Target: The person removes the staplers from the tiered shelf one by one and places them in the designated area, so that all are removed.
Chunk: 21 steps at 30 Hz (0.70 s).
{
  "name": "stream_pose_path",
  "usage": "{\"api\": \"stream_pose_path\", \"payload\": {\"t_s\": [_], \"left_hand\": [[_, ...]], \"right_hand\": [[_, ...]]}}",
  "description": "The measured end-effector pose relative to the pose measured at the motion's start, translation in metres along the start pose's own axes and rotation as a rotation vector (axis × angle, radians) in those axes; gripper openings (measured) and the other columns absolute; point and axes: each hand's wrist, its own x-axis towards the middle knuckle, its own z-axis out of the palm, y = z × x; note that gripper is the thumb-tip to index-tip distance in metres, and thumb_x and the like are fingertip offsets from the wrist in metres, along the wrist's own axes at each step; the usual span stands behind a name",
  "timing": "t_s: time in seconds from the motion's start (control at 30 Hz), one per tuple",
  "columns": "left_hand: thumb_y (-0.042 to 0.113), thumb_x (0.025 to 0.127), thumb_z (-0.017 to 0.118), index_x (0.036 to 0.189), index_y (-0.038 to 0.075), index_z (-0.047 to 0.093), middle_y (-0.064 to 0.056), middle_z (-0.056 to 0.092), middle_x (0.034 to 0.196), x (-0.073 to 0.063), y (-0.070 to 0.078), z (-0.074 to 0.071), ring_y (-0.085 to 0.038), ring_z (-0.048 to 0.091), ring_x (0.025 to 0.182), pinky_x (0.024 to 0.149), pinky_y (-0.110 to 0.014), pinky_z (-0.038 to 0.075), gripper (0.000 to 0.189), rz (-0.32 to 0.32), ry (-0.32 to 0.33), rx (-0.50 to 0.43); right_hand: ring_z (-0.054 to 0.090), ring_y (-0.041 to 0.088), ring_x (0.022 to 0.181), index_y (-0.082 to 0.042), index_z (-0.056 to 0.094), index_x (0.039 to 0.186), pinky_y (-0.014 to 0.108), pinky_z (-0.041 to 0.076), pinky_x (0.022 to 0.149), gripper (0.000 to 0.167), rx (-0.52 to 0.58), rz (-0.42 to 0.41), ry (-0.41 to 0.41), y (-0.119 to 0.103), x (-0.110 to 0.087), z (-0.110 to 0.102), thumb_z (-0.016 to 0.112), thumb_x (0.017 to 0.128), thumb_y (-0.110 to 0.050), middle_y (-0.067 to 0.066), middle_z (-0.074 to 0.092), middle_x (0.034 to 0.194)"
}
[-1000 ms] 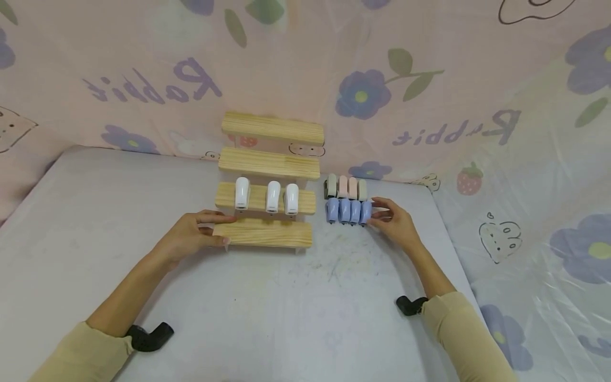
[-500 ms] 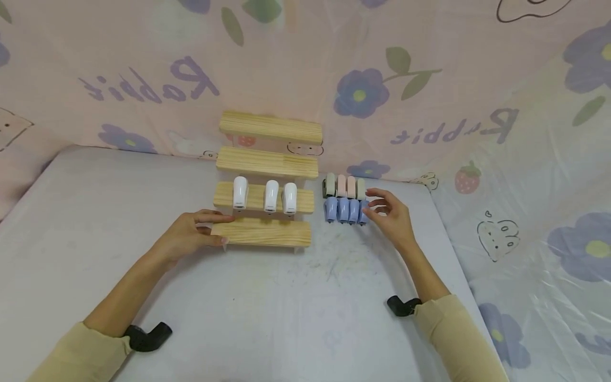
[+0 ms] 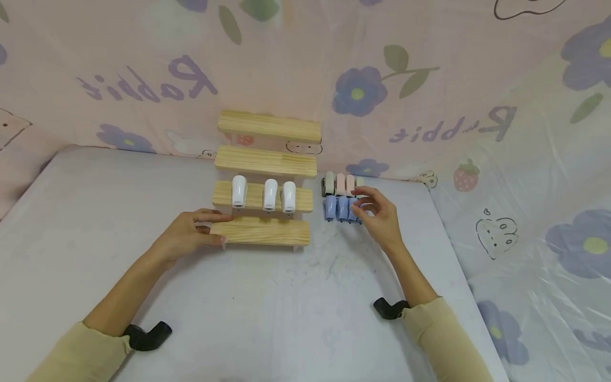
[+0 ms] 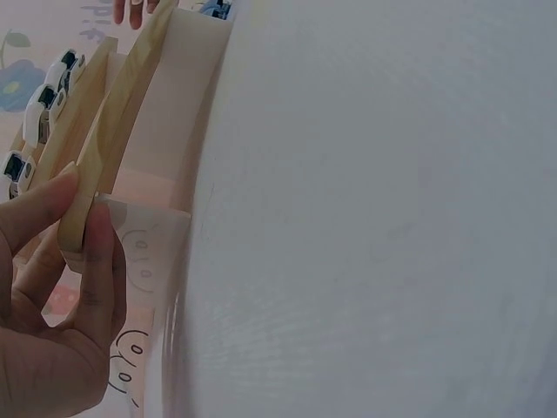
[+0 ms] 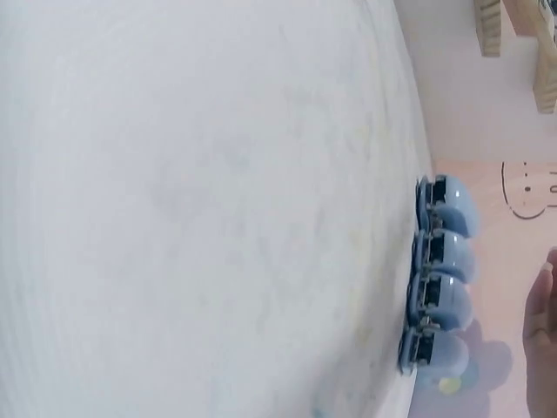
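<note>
My left hand (image 3: 183, 234) pinches the left end of the lowest wooden shelf board (image 3: 260, 232), thumb and fingers on either face in the left wrist view. One tier up, three white mini staplers (image 3: 239, 192) stand in a row, with a wider gap after the first. To the right of the rack, several blue mini staplers (image 3: 342, 208) sit side by side on the table. Over their right end hovers my right hand (image 3: 382, 217), its fingers loosely bent and holding nothing. The right wrist view shows its fingers (image 5: 541, 322) apart from the blue row.
Behind the blue row stand pink staplers (image 3: 340, 184) and grey-green ones (image 3: 329, 183); the hand partly covers the rightmost. Two upper boards (image 3: 265, 161) rise towards a printed fabric backdrop (image 3: 286, 63). Black curved pieces (image 3: 148, 336) project from both sleeves over the white table (image 3: 267, 307).
My right hand has left the right side of the blue row and shifted left, over its right end. The left hand keeps its hold on the shelf board.
</note>
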Motion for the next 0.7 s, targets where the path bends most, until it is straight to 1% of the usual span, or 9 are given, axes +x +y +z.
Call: {"api": "stream_pose_path", "payload": {"t_s": [0.13,0.23,0.3,0.37,0.47,0.57,0.7], "left_hand": [[0.026,0.081,0.083,0.134,0.010,0.064,-0.022,0.026,0.158,0.000,-0.001,-0.001,-0.044,0.040,0.131,0.101,-0.049,0.040,0.059,-0.016,-0.005,0.011],[0.025,0.081,0.084,0.134,0.010,0.064,-0.021,0.026,0.159,-0.001,-0.001,-0.003,-0.044,0.037,0.135,0.104,-0.051,0.038,0.059,-0.016,-0.002,0.008],[0.024,0.080,0.084,0.134,0.009,0.064,-0.021,0.026,0.159,-0.002,-0.001,-0.004,-0.044,0.032,0.138,0.107,-0.054,0.035,0.059,-0.012,0.004,0.005],[0.022,0.080,0.084,0.133,0.007,0.063,-0.022,0.025,0.159,-0.002,0.000,-0.005,-0.045,0.028,0.140,0.109,-0.055,0.032,0.059,-0.005,0.010,-0.001],[0.020,0.081,0.083,0.134,0.005,0.063,-0.023,0.025,0.159,-0.003,0.001,-0.005,-0.045,0.026,0.141,0.110,-0.056,0.031,0.058,0.004,0.006,-0.008],[0.020,0.081,0.083,0.134,0.006,0.062,-0.024,0.024,0.159,-0.002,0.002,-0.003,-0.045,0.028,0.140,0.109,-0.055,0.031,0.059,0.002,-0.001,-0.018],[0.020,0.081,0.083,0.134,0.006,0.062,-0.024,0.024,0.159,0.000,0.003,0.000,-0.045,0.030,0.138,0.107,-0.054,0.034,0.059,-0.008,-0.004,-0.023]], "right_hand": [[0.059,0.038,0.091,0.015,0.057,0.122,0.025,0.052,0.081,0.039,0.011,-0.023,-0.005,-0.003,0.000,0.008,0.067,0.084,0.017,0.032,0.062,0.115],[0.059,0.036,0.091,0.014,0.058,0.122,0.026,0.052,0.083,0.039,0.010,-0.030,-0.012,-0.007,0.000,0.015,0.067,0.084,0.017,0.031,0.063,0.115],[0.060,0.035,0.092,0.013,0.058,0.122,0.027,0.052,0.084,0.039,0.013,-0.028,-0.023,-0.011,0.000,0.020,0.067,0.085,0.016,0.029,0.063,0.116],[0.060,0.037,0.093,0.012,0.059,0.123,0.028,0.052,0.084,0.039,0.025,-0.030,-0.040,-0.014,0.001,0.024,0.068,0.085,0.015,0.029,0.063,0.117],[0.059,0.043,0.095,0.013,0.057,0.123,0.027,0.052,0.083,0.041,0.055,-0.044,-0.069,-0.019,0.002,0.030,0.067,0.084,0.017,0.032,0.061,0.117],[0.058,0.049,0.095,0.015,0.056,0.123,0.027,0.052,0.082,0.042,0.074,-0.068,-0.094,-0.024,0.002,0.034,0.067,0.083,0.020,0.034,0.060,0.117],[0.058,0.049,0.094,0.016,0.056,0.122,0.029,0.052,0.082,0.041,0.078,-0.101,-0.099,-0.030,0.005,0.037,0.067,0.082,0.020,0.034,0.060,0.117]]}}
